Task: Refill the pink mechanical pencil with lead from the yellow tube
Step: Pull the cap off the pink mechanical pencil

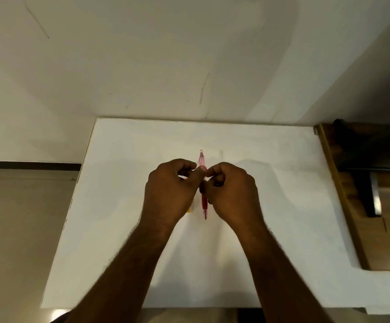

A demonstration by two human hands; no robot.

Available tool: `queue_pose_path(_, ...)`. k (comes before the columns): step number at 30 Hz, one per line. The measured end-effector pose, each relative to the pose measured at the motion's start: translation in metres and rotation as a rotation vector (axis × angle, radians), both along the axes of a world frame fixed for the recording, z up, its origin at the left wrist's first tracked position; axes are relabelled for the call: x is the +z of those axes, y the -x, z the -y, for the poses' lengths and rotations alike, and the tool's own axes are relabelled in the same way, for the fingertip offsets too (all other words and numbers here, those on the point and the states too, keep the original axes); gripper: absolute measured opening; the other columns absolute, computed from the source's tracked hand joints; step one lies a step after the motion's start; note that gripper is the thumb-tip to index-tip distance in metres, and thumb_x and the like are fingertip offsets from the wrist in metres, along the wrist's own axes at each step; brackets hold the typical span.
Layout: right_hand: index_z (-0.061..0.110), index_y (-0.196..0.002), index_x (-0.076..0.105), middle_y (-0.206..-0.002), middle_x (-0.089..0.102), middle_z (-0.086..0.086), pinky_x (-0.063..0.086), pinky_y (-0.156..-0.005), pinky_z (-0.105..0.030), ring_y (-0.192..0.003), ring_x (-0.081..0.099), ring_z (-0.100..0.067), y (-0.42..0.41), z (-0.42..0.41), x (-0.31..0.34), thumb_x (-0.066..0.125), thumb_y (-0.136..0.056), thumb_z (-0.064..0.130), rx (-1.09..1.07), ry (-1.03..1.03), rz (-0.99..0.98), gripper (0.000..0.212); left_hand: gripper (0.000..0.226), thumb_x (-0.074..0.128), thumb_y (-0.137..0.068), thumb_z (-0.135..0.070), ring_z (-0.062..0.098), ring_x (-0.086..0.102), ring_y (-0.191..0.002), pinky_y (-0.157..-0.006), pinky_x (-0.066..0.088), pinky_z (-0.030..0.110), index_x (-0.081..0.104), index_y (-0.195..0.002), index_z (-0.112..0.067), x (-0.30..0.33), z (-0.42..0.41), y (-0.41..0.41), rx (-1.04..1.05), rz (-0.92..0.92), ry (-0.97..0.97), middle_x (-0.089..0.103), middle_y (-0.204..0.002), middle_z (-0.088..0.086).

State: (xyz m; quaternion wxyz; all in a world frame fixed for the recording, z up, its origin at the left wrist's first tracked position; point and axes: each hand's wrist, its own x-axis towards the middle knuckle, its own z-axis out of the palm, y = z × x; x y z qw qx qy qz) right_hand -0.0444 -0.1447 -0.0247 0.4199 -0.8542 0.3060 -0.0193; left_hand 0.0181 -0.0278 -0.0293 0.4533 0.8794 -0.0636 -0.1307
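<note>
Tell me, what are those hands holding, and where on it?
Both hands, left and right, meet at the middle of the pink pencil. A bit of the yellow tube peeks beneath the left; the exact grip is hidden.

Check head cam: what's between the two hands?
The pink mechanical pencil, lengthwise between left hand and right hand; fingertips meet over it. A yellow tube sliver peeks beside the left hand.
</note>
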Motion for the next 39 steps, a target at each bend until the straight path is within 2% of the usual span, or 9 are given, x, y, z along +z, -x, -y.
queue_pose_path(3, 0.024, -0.095, 0.070, -0.071, 0.069, 0.013, 0.059, -0.070, -0.026, -0.067, 0.069, -0.007, 0.001, -0.004, 0.006, 0.079, -0.085, 0.021, 0.075, -0.059, 0.071, 0.013, 0.025, 0.066, -0.089, -0.050, 0.002, 0.068, -0.075, -0.070, 0.050, 0.021, 0.078, -0.088, -0.029, 0.002, 0.000, -0.001, 0.012, -0.007, 0.043, 0.074, -0.077, -0.014)
queue_pose_path(6, 0.023, -0.095, 0.071, -0.078, 0.073, 0.011, 0.058, -0.072, -0.024, -0.074, 0.070, -0.008, 0.000, -0.001, 0.009, 0.077, -0.087, 0.022, 0.107, -0.095, 0.106, 0.010, 0.023, 0.069, -0.088, -0.046, 0.005, 0.068, -0.064, -0.065, 0.052, 0.025, 0.080, -0.083, -0.025, 0.004, -0.002, -0.002, 0.030, -0.037, 0.119, 0.073, -0.068, -0.011)
queue_pose_path(10, 0.027, -0.100, 0.075, -0.096, 0.076, 0.010, 0.062, -0.083, -0.037, -0.092, 0.072, -0.014, -0.006, 0.017, 0.014, 0.071, -0.092, 0.020, -0.099, -0.308, 0.216, 0.011, 0.023, 0.072, -0.088, -0.044, 0.007, 0.068, -0.061, -0.071, 0.058, 0.028, 0.078, -0.077, -0.025, 0.006, -0.001, -0.004, 0.003, -0.099, 0.170, 0.073, -0.064, -0.011)
queue_pose_path(13, 0.029, -0.089, 0.078, -0.087, 0.078, 0.010, 0.062, -0.075, -0.033, -0.083, 0.074, -0.014, -0.008, 0.019, 0.017, 0.072, -0.092, 0.030, -0.224, -0.460, 0.284, 0.007, 0.023, 0.072, -0.087, -0.045, 0.002, 0.067, -0.059, -0.065, 0.052, 0.018, 0.078, -0.074, -0.027, 0.007, 0.003, 0.001, -0.058, -0.124, 0.155, 0.071, -0.062, -0.013)
queue_pose_path(19, 0.019, -0.081, 0.078, -0.076, 0.077, 0.001, 0.062, -0.087, -0.046, -0.076, 0.074, -0.018, -0.010, 0.009, 0.011, 0.072, -0.091, 0.025, -0.207, -0.430, 0.288, 0.013, 0.019, 0.072, -0.089, -0.037, 0.003, 0.066, -0.058, -0.067, 0.050, 0.020, 0.077, -0.074, -0.027, 0.007, 0.007, 0.008, -0.116, -0.148, 0.168, 0.070, -0.058, -0.013)
queue_pose_path(25, 0.023, -0.081, 0.078, -0.079, 0.078, 0.008, 0.062, -0.083, -0.035, -0.079, 0.074, -0.009, -0.012, 0.009, 0.008, 0.070, -0.092, 0.016, -0.284, -0.462, 0.352, 0.016, 0.020, 0.072, -0.087, -0.042, 0.006, 0.063, -0.058, -0.068, 0.049, 0.022, 0.076, -0.074, -0.027, 0.012, 0.009, 0.008, -0.131, -0.166, 0.171, 0.067, -0.057, -0.014)
queue_pose_path(29, 0.023, -0.085, 0.078, -0.077, 0.077, 0.008, 0.058, -0.065, -0.023, -0.071, 0.071, -0.006, -0.011, 0.016, 0.009, 0.073, -0.091, 0.020, -0.403, -0.587, 0.424, 0.009, 0.023, 0.075, -0.084, -0.043, 0.010, 0.064, -0.060, -0.068, 0.052, 0.029, 0.078, -0.076, -0.022, 0.011, 0.008, 0.011, -0.157, -0.204, 0.155, 0.070, -0.062, -0.009)
queue_pose_path(33, 0.023, -0.083, 0.078, -0.077, 0.077, 0.006, 0.061, -0.078, -0.040, -0.077, 0.073, -0.016, -0.005, 0.029, -0.004, 0.076, -0.089, 0.029, -0.342, -0.162, 0.227, 0.009, 0.024, 0.076, -0.083, -0.045, 0.012, 0.064, -0.061, -0.070, 0.054, 0.031, 0.080, -0.078, -0.022, 0.009, 0.010, 0.012, -0.147, -0.209, 0.150, 0.072, -0.065, -0.007)
queue_pose_path(39, 0.019, -0.086, 0.078, -0.084, 0.077, 0.003, 0.044, -0.070, -0.026, -0.074, 0.065, -0.014, -0.003, 0.023, -0.023, 0.070, -0.090, 0.030, -0.122, 0.257, -0.088, 0.014, 0.023, 0.075, -0.082, -0.049, 0.001, 0.063, -0.056, -0.064, 0.050, 0.023, 0.078, -0.075, -0.027, 0.001, 0.008, 0.009, -0.146, -0.193, 0.126, 0.071, -0.062, -0.013)
